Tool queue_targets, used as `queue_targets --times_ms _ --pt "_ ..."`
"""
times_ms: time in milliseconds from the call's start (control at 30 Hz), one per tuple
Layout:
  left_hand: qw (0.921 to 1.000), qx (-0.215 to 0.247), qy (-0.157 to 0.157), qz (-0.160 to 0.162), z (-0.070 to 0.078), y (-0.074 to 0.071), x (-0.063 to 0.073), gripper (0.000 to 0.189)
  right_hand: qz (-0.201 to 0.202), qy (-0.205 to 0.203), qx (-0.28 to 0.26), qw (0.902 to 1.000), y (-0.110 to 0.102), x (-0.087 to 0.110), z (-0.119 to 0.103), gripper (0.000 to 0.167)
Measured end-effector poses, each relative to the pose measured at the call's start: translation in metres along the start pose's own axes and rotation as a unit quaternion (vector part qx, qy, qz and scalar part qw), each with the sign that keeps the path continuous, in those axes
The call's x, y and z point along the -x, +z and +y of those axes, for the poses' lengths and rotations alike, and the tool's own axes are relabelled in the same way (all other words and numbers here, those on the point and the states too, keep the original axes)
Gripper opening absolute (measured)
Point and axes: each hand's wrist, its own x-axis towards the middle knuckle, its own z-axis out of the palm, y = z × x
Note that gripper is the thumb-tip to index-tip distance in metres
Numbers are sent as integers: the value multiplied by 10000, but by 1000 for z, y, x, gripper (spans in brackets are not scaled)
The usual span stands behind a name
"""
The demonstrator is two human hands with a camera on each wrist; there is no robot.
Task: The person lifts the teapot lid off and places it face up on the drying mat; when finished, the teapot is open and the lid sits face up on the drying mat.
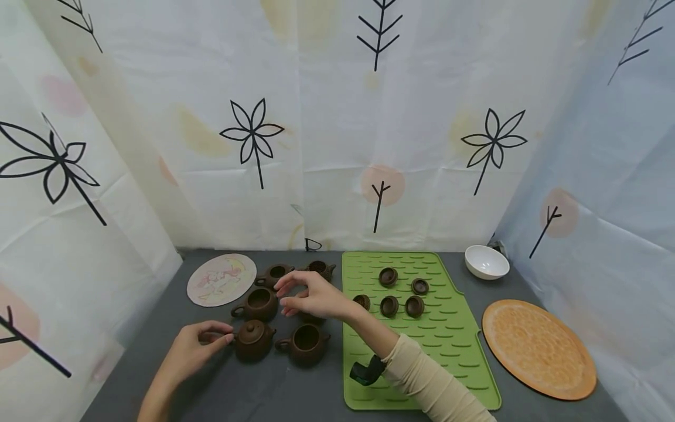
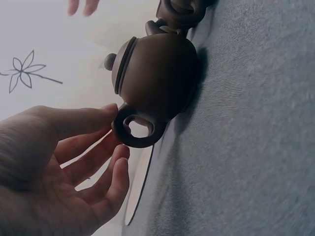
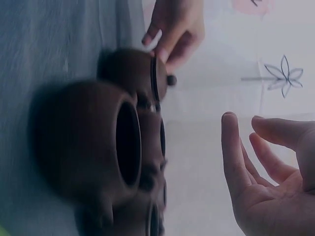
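Note:
My left hand [image 1: 192, 349] pinches the handle of a small brown lidded teapot [image 1: 254, 341] between thumb and fingers. In the left wrist view, the teapot [image 2: 157, 73] stands upright on the dark surface with its lid on. My right hand [image 1: 316, 295] hovers over the group of teapots, fingers loosely bent and nothing between them, as the right wrist view confirms. Beside the lidded teapot stands a lidless teapot [image 1: 307, 346]. Behind it are more lidless ones, a teapot [image 1: 261, 303] among them; another, under my right hand, is mostly hidden.
Several small brown lids [image 1: 388, 306] lie on a green ridged mat [image 1: 422, 363]. A white bowl [image 1: 486, 262] stands at the back right, with an orange round mat [image 1: 538, 349] in front of it. A pale round mat [image 1: 221, 280] lies back left. Patterned cloth walls [image 1: 327, 117] enclose the table.

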Motion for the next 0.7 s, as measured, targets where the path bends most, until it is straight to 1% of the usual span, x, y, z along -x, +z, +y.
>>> queue_targets --times_ms 167,333,467,567,700 --pt "9999 46 -83 61 -1 3 0 21 -248 35 -148 9996 24 -13 3 35" --pt "9999 89 -135 60 -1 3 0 20 -424 88 -251 9987 45 -24 13 33" --pt "9998 81 -152 43 -2 3 0 21 -355 230 -104 9991 56 -31 22 31" --pt "9998 62 -171 46 -2 3 -1 21 -262 439 73 9987 62 -35 27 29" --pt "9998 79 -194 38 -3 3 -1 21 -101 689 124 9975 67 -37 30 25"
